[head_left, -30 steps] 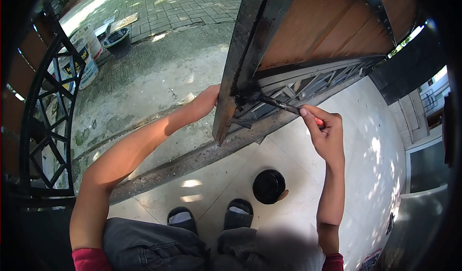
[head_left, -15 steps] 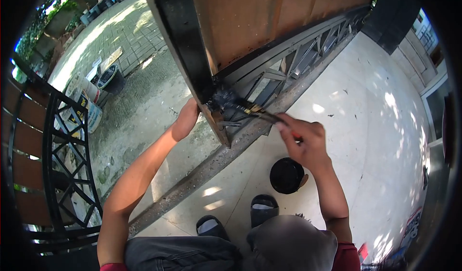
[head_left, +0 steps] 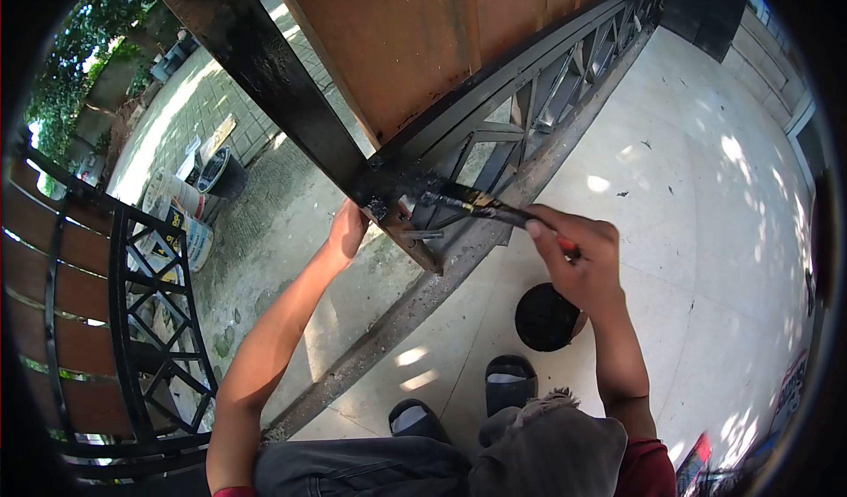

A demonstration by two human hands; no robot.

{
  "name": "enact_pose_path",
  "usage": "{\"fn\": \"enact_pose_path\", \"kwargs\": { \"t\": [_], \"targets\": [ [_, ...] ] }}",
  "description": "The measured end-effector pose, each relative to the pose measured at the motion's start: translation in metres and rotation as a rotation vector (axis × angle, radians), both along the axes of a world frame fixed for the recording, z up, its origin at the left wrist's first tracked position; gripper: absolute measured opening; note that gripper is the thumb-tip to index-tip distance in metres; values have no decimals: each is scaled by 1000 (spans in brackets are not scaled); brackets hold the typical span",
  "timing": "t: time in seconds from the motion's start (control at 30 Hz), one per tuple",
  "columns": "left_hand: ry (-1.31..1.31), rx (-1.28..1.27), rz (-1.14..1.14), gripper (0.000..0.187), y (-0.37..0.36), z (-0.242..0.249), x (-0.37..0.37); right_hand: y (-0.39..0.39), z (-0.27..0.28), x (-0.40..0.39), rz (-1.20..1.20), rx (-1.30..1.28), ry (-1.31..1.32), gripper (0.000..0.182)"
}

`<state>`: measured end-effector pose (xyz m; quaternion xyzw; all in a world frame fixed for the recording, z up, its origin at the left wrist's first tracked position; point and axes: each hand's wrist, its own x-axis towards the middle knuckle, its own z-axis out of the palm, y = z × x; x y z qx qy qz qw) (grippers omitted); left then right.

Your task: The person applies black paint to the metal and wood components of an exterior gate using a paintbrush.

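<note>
My right hand (head_left: 578, 254) is closed around the handle of a paintbrush (head_left: 498, 206), red near its end. Dark, paint-covered bristles reach toward the lower corner of a metal gate frame (head_left: 432, 135), close to the upright post (head_left: 273, 74). Wet-looking black paint coats this corner, while the post's bottom end shows brown. On the post's left side my left hand (head_left: 348, 231) grips its edge, the fingertips hidden behind it. Below my right hand a round black paint container (head_left: 545, 318) stands on the tiles.
A raised concrete strip (head_left: 379, 343) runs diagonally beneath the gate. Another black gate leaf (head_left: 132, 312) with brown panels stands at left. Buckets (head_left: 221, 172) sit on the rough concrete beyond. My sandalled feet (head_left: 510, 382) are beside the paint container. Pale tiles (head_left: 697, 206) extend right.
The view has shifted, so the gate post leans more and the floor items appear farther right. The brush has moved slightly right of the post's corner. Both hands keep their hold.
</note>
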<state>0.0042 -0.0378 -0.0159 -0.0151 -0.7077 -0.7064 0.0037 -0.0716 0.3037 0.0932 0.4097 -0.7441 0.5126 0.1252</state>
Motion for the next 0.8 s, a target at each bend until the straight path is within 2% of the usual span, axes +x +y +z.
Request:
{"fn": "enact_pose_path", "kwargs": {
  "t": [0.03, 0.1, 0.13, 0.2, 0.23, 0.3, 0.33, 0.37, 0.43, 0.47, 0.5, 0.53, 0.57, 0.63, 0.67, 0.73, 0.8],
  "targets": [
    [0, 1, 7, 48, -3, -8, -1, 0, 5, -5, 8, -56, 44, 15],
    [0, 68, 204, 47, -4, -25, -4, -8, 19, -6, 87, -82, 70, 14],
    [1, 69, 207, 47, -3, -26, -4, -13, 21, -6, 90, -82, 71, 14],
    [171, -608, 427, 35, 2, -24, -3, -21, 24, -6, 162, 175, 238, 14],
    [168, -610, 432, 35, 4, -15, -1, -22, 29, -8, 167, 173, 237, 14],
    [32, -98, 95, 49, 6, 1, -1, -23, 45, -12, 69, 98, 299, 13],
    [56, -43, 119, 48, 6, -2, -2, -25, 47, -11, 92, 42, 279, 14],
    [57, -40, 122, 48, 11, -3, -2, -25, 47, -10, 95, 45, 279, 14],
    [128, -376, 453, 47, 21, 1, 0, -24, 43, -5, 171, 162, 233, 15],
    [126, -373, 452, 47, 20, 6, 1, -22, 43, -9, 84, 142, 250, 16],
    [91, -239, 276, 46, 21, 17, 1, -18, 42, -15, -2, 125, 264, 17],
    [57, -103, 99, 46, 20, 21, -1, -10, 41, -17, -88, 115, 169, 17],
    [53, -93, 94, 46, 18, 20, -3, 0, 38, -20, -148, 88, 130, 17],
    [80, -10, 94, 44, 18, 14, -5, 25, 25, -16, -270, 44, -120, 15],
    [81, 19, 118, 30, 16, 12, -5, 36, 17, -16, -282, 73, -135, 15],
    [105, -87, 188, 29, 10, -1, -4, 67, -4, -8, -247, -41, -429, 19],
    [66, -79, 136, 32, 13, 7, -4, 87, -13, 11, -302, 52, -470, 22]
  ]
}}
